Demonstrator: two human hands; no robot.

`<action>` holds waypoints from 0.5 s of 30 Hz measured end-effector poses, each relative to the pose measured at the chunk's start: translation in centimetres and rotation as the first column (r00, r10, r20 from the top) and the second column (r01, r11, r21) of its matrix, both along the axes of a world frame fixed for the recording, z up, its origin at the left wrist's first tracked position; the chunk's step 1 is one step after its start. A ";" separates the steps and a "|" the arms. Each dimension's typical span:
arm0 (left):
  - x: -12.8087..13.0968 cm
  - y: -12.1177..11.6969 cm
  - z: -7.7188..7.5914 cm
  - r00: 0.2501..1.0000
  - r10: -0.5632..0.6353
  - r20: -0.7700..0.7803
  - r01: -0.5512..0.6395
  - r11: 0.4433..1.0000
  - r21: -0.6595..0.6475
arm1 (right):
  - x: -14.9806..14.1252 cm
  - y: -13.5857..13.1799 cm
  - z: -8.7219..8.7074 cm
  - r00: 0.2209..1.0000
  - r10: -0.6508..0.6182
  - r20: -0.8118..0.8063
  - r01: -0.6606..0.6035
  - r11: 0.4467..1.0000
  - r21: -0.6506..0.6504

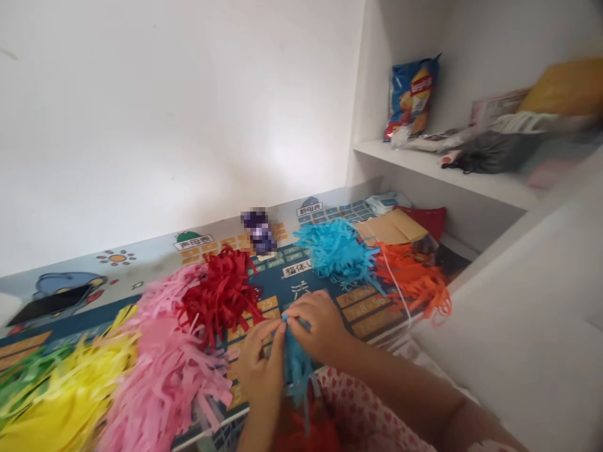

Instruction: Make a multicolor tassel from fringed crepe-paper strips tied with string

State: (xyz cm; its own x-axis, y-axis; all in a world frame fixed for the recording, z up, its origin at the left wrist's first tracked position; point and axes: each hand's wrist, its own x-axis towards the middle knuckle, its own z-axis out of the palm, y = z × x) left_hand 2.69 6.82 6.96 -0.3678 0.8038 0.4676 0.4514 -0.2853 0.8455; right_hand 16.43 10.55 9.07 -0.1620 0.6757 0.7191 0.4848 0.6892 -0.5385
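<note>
While they are facing each other, the left hand (262, 359) and right hand (316, 326) are pinching the blue tassel (297, 364) between them — the shelf (419, 163) is holding a chip bag (411, 99).

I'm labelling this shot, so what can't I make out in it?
All in the head view:
Upper end of the blue paper bundle: mostly hidden by the pinching fingers of the left hand and right hand.
Green strips: cut off by the left edge.
Yellow item on the shelf: blurred, cut off by the right edge.
Purple object: pixelated, unidentifiable.
</note>
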 end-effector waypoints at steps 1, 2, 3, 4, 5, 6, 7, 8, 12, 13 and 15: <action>0.1 0.0 -0.2 0.997 0.020 -0.080 -0.016 0.999 0.046 | -0.1 -0.2 -0.3 1.000 -0.024 -0.005 0.024 1.000 0.012; 0.2 0.0 -0.4 0.990 0.032 -0.137 -0.022 0.997 0.079 | -0.1 -0.4 -0.7 0.999 -0.042 -0.007 0.042 0.999 0.015; 0.3 0.1 -0.6 0.984 0.033 -0.173 -0.016 0.995 0.099 | -0.2 -0.7 -1.0 0.998 -0.057 -0.005 0.057 0.998 0.008; 0.5 0.2 -0.6 0.982 0.024 -0.190 -0.004 0.994 0.106 | -0.1 -0.8 -1.2 0.997 -0.071 -0.001 0.071 0.997 -0.008; 0.7 0.4 -0.7 0.982 0.002 -0.191 0.016 0.995 0.094 | 0.1 -0.8 -1.2 0.997 -0.076 0.008 0.076 0.997 -0.029; 0.9 0.5 -0.7 0.984 -0.028 -0.177 0.039 0.998 0.058 | 0.4 -0.4 -1.1 0.998 -0.061 0.029 0.062 0.997 -0.049; 0.9 0.6 -0.6 0.988 -0.063 -0.144 0.063 0.998 0.002 | 1.0 0.3 -0.8 0.998 -0.026 0.065 0.030 0.997 -0.070; 1.0 0.7 -0.5 0.991 -0.095 -0.095 0.088 0.994 -0.071 | 1.9 1.6 -0.1 0.994 0.018 0.110 -0.007 0.995 -0.098; 0.1 0.8 -0.1 0.964 -0.200 0.176 0.250 0.906 -0.342 | 8.1 11.0 4.1 0.935 -0.141 0.325 0.244 0.921 -0.304; -0.3 0.7 0.0 0.952 -0.208 0.226 0.282 0.882 -0.377 | 10.1 13.8 5.2 0.858 -0.290 0.424 0.446 0.831 -0.333; -1.0 0.6 0.0 0.936 -0.203 0.286 0.314 0.849 -0.424 | 13.6 18.8 6.8 0.768 -0.415 0.487 0.600 0.731 -0.324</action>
